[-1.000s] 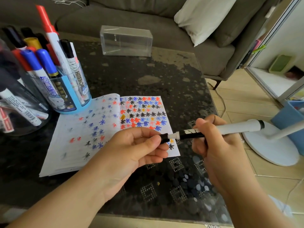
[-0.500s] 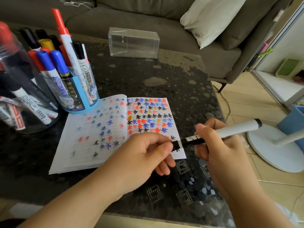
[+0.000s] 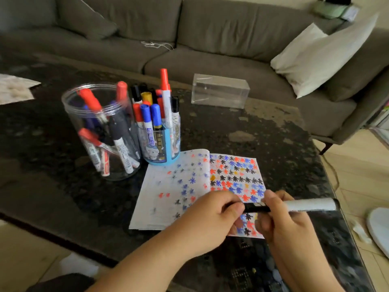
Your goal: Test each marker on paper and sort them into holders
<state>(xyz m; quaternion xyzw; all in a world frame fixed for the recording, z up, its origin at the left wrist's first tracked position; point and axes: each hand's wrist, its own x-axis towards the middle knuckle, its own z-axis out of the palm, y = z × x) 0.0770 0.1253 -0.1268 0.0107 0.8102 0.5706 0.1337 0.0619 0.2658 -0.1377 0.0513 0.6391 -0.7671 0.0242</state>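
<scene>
Over the notebook's (image 3: 189, 186) near edge, the right hand (image 3: 288, 224) grips a black marker (image 3: 294, 206) while the left hand (image 3: 210, 216) pinches its cap end. Beyond the grip, star marks fill the page; the blue holder (image 3: 162, 148) and clear jar (image 3: 101, 131) hold many markers, so sorting looks well advanced.

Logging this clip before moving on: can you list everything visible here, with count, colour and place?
Clear round plastic jar: one, table left, holds markers.
Blue-trimmed clear cup holder: one, beside jar, upright markers.
Open paper notebook: one, white, coloured star marks, table centre.
Clear rectangular plastic box: one, far table edge.
Dark speckled table: one.
Grey fabric sofa: one, behind.
White cushion: one, sofa right.
White-barrelled black marker: one, over notebook.
Left hand: grip on marker's cap end.
Right hand: grip on barrel.
</scene>
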